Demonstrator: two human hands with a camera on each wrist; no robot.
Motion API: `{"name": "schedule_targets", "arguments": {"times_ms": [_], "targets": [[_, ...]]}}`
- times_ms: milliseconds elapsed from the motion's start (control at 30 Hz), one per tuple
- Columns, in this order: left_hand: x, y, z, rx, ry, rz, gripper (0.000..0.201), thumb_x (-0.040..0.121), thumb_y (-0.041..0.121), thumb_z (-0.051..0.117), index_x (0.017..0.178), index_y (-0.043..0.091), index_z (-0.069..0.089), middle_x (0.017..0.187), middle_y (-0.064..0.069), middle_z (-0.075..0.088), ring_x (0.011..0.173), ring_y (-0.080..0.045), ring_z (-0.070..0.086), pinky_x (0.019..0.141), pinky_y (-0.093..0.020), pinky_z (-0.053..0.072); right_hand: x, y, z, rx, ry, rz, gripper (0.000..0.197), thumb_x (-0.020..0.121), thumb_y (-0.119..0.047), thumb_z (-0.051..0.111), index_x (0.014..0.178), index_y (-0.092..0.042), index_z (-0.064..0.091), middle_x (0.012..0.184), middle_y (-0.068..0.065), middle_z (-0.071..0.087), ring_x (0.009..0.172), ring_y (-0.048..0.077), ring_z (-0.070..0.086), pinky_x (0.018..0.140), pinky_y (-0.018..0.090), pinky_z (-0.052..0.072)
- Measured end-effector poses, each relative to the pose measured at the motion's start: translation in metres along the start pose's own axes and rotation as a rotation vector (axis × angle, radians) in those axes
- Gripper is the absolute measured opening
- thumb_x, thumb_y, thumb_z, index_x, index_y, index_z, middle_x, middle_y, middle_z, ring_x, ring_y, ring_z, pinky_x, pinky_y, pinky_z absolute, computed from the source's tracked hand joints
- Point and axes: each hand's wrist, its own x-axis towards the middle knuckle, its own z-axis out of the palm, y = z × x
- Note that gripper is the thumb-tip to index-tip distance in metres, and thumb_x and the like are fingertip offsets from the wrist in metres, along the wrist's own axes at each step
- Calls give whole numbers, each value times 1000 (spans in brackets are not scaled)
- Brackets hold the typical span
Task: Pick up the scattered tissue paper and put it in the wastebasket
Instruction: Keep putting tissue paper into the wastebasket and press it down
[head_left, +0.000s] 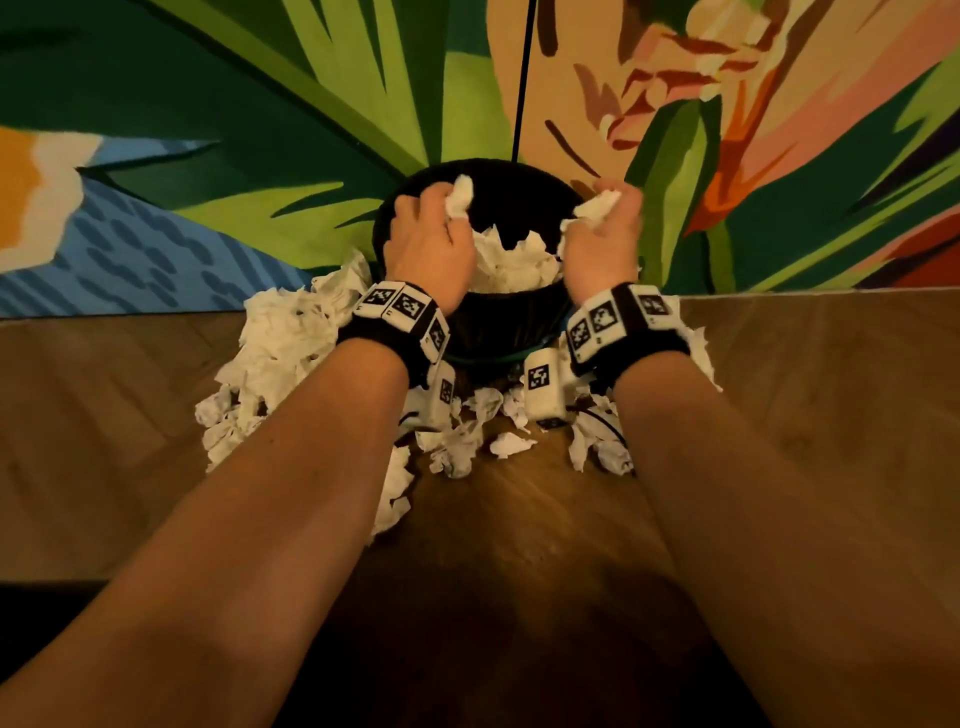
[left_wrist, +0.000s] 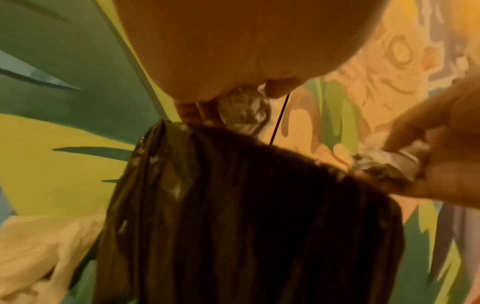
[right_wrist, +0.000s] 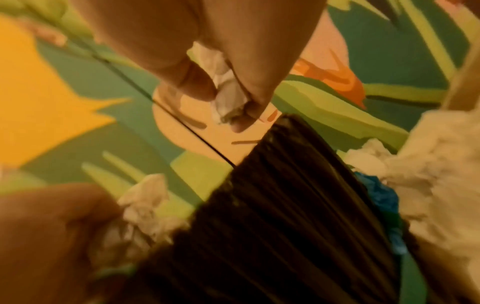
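I'm seeing the wooden floor (head_left: 519, 519) carrying the black wastebasket (head_left: 498, 332), with crumpled tissue paper (head_left: 280, 338) lying scattered around its base.

The tissue paper (head_left: 280, 338) is thin white paper, crumpled and matt. The wastebasket (head_left: 498, 322) carries a black plastic liner (left_wrist: 233, 205), wrinkled and slightly glossy. The floor (head_left: 519, 545) looks like brown wood, smooth. The rug (head_left: 208, 156) is soft matt cloth.

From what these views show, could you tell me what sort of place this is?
Probably an indoor room, perhaps a home or lounge: a wood-patterned floor, a wall painted with a leafy mural, and a black-lined wastebasket standing against it.
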Motion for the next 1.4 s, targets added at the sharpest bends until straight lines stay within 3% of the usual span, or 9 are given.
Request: {"name": "schedule_targets", "arguments": {"times_ms": [133, 233, 433, 700, 833, 967, 1133, 1300, 1400], "targets": [[5, -16, 11, 264, -163, 61, 50, 95, 23, 46, 145, 22, 38, 140, -14, 45, 125, -37, 47, 105, -47, 32, -4, 21, 21, -320, -158, -318, 48, 92, -4, 49, 137, -17, 39, 142, 8, 41, 125, 23, 48, 106, 27, 33], [4, -18, 18, 360, -140, 116, 31, 97, 31, 39, 118, 23, 60, 117, -9, 65, 110, -32, 58, 102, -44, 30, -1, 46, 25, -817, -227, -393, 38, 96, -41, 38, 122, -29, 63, 138, -5, 52, 135, 18, 40, 120, 50, 7], [7, -16, 25, 614, -211, 117, 46, 96, 34, 23, 70, 13, 55, 97, -15, 69, 101, -33, 55, 103, -49, 27, 7, 62, 32, -974, -197, -333, 63, 85, -45, 19, 103, -24, 76, 113, -7, 69, 137, 13, 34, 120, 51, -6], [-4, -34, 11, 277, -2, 119, 51, 94, 36, 35, 139, 26, 54, 145, -5, 46, 135, -32, 31, 118, -44, 17, 0, 63, 12, -726, -210, -447, 40, 92, -46, 37, 124, -42, 61, 148, -13, 43, 140, 19, 24, 118, 51, 8], [-17, -74, -1, -67, 390, -123, 45, 90, 25, 39, 133, 23, 52, 132, -7, 55, 123, -27, 44, 105, -37, 31, -8, 81, -18, -318, 93, -250, 48, 93, -43, 38, 139, -34, 47, 146, -5, 46, 136, 20, 33, 113, 41, 28], [-51, -114, 15, -152, 253, -421, 30, 97, 21, 43, 124, 16, 55, 122, -11, 59, 111, -29, 55, 95, -38, 46, -32, 122, -40, -188, 270, 115, 34, 93, -27, 46, 127, -23, 54, 128, 2, 54, 121, 24, 48, 104, 47, 41], [-122, -125, 64, 53, -180, -290, 26, 96, 22, 47, 121, 26, 51, 96, -3, 63, 73, -17, 61, 59, -29, 49, -95, 190, -40, -608, -180, 274, 28, 93, -23, 57, 121, -24, 56, 135, 7, 47, 125, 29, 48, 106, 47, 43], [-162, -134, 92, 298, -541, -238, 70, 95, 21, 49, 152, 43, 16, 160, -20, 3, 128, -38, 49, 92, -39, 53, -152, 228, -21, -968, -783, 219, 66, 90, -24, 62, 149, -31, 32, 159, 3, 15, 145, 35, 20, 117, 47, 28], [-163, -140, 99, 341, -606, -201, 64, 95, 21, 49, 152, 35, 23, 157, -14, 15, 130, -34, 47, 101, -43, 48, -160, 235, -9, -1034, -870, 114, 76, 87, -24, 60, 150, -39, 20, 161, -5, -1, 146, 37, 8, 117, 53, 24]]}}
